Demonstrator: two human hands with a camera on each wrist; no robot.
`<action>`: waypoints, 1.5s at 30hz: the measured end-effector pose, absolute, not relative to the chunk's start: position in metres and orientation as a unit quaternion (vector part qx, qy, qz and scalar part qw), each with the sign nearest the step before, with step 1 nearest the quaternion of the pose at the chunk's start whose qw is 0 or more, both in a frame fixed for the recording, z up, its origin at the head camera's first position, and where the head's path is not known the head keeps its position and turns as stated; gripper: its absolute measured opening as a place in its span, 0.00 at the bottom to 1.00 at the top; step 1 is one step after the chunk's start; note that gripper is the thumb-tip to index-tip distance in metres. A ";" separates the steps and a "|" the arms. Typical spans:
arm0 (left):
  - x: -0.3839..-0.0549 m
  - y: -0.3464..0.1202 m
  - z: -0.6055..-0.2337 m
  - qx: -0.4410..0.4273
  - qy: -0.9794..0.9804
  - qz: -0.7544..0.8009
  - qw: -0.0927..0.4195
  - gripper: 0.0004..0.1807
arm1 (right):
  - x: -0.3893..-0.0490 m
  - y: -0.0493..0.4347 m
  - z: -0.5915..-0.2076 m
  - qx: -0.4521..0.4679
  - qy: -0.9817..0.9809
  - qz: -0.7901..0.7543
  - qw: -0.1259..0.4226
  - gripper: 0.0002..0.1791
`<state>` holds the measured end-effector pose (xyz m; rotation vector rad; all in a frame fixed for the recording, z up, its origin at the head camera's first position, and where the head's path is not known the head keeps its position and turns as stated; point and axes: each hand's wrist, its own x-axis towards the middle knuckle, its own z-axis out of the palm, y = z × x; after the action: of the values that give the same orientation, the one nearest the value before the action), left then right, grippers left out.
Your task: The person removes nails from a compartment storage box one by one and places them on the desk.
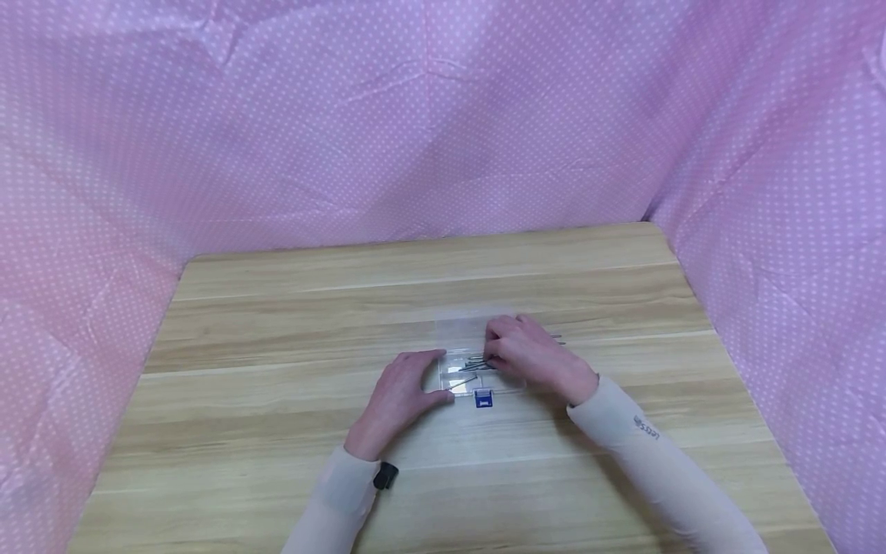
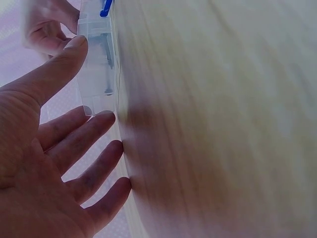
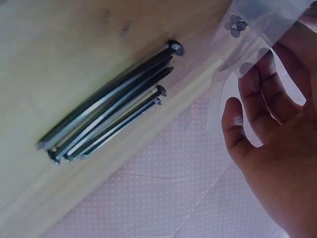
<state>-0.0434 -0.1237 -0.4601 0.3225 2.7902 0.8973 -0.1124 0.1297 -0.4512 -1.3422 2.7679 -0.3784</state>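
Note:
A clear plastic box (image 1: 501, 383) with a blue latch (image 1: 484, 398) lies with its transparent lid (image 1: 462, 327) folded back. Several dark nails (image 1: 476, 363) lie inside, and a single thin nail (image 1: 462, 382) slants in the front left part. My left hand (image 1: 398, 385) holds the box's left end, thumb against the front wall and fingers at the back corner. Over the right part of the box, my right hand (image 1: 529, 354) has its fingertips down at the nails. I cannot tell whether it pinches one. Through the wall, nail heads (image 3: 235, 27) show in the right wrist view.
More nails (image 3: 111, 101) lie side by side on the wooden table (image 1: 277, 323), just beyond my right hand and largely hidden by it in the head view. Pink dotted cloth (image 1: 388, 115) hangs behind the table and along both sides.

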 end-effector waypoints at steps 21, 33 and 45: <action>-0.045 -0.122 -0.462 0.106 0.944 0.298 0.096 0.40 | -0.114 0.125 -0.456 -0.466 0.875 -0.130 -0.027 0.02; -0.044 -0.123 -0.462 0.109 0.943 0.301 0.092 0.40 | -0.114 0.125 -0.456 -0.470 0.875 -0.114 -0.024 0.03; -0.045 -0.123 -0.464 0.111 0.943 0.301 0.088 0.40 | -0.111 0.133 -0.453 -0.470 0.869 -0.148 -0.030 0.03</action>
<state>-0.0448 -0.1228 -0.4639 0.3300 2.8073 0.8964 -0.1110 0.1333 -0.4532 -1.5070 2.7856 -0.4737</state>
